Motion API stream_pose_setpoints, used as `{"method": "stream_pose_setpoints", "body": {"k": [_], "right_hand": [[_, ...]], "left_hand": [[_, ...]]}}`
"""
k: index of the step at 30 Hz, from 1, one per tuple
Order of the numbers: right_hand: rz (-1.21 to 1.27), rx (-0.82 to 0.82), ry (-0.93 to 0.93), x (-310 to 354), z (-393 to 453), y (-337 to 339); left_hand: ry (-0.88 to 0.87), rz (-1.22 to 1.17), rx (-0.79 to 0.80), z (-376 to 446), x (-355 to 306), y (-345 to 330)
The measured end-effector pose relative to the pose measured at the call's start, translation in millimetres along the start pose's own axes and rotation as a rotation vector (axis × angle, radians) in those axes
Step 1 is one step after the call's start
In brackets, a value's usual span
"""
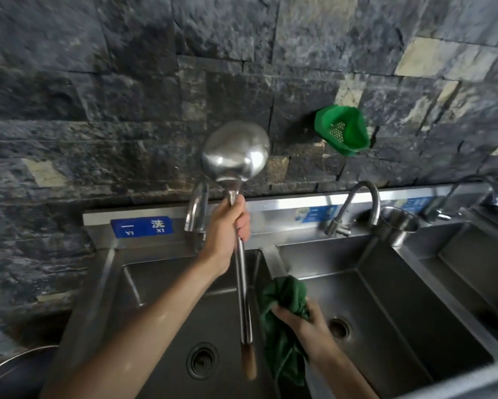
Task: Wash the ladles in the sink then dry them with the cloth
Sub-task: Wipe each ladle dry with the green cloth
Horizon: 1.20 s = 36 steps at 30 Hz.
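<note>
1 ladle raised over the sinks, 1 cloth bunched beside its handle.

The left hand (227, 226) is closing its grip around the upper shaft of the ladle (236, 152), just below the bowl, which is standing upright above the fist while the wooden handle end is hanging down over the left sink (161, 298). The right hand (308, 323) is clutching the green cloth (285, 295) tight, just beside the lower shaft, above the divider and the middle sink (391, 298). 3 basins are showing, both near ones holding nothing but their drains. 2 faucets (362, 203) are rising behind. 1 green strainer basket (342, 131) is hanging on the stone wall.
</note>
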State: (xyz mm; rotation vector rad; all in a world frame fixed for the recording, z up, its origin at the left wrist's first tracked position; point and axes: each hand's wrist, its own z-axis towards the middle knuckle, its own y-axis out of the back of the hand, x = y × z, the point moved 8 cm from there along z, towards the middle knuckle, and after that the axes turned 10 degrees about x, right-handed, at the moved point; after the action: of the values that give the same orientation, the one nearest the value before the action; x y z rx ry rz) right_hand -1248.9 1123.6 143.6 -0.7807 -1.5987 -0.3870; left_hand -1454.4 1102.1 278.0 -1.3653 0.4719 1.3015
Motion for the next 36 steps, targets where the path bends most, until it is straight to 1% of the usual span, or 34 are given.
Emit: {"method": "stream_pose_setpoints", "body": {"k": [5, 9, 12, 14, 16, 19, 22, 24, 26, 30, 33, 36], "right_hand": [[0.048, 0.073, -0.081, -1, -33, 33], [-0.089, 0.129, -0.131, -16, -44, 67], [-0.142, 0.094, -0.154, -27, -51, 103], [-0.164, 0.039, -0.196, -38, -55, 132], [-0.178, -0.019, -0.224, -48, -57, 160], [-0.216, -0.077, -0.239, -57, -57, 199], [-0.271, -0.064, -0.260, -64, -53, 226], [-0.338, -0.097, -0.333, -75, -48, 247], [-0.429, -0.127, -0.426, -89, -39, 267], [-0.761, -0.160, -0.653, -110, -9, 293], [-0.861, -0.148, -0.785, -127, 21, 296], [-0.931, -0.144, -0.831, -147, 51, 294]], "left_hand": [[0.192, -0.166, 0.044, 6, 65, -55], [0.298, -0.271, 0.091, 10, 112, -93], [0.386, -0.344, 0.102, 14, 157, -117], [0.464, -0.352, 0.061, 19, 191, -127], [0.536, -0.245, 0.012, 24, 226, -133], [0.642, 0.068, 0.011, 25, 277, -136], [0.764, 0.186, 0.064, 4, 332, -139], [0.821, 0.266, 0.076, -11, 366, -136], [0.904, 0.304, 0.043, -25, 401, -130], [1.071, 0.290, -0.038, -50, 458, -124], [1.113, 0.303, -0.129, -49, 484, -109], [1.167, 0.355, -0.212, -41, 504, -83]]}}
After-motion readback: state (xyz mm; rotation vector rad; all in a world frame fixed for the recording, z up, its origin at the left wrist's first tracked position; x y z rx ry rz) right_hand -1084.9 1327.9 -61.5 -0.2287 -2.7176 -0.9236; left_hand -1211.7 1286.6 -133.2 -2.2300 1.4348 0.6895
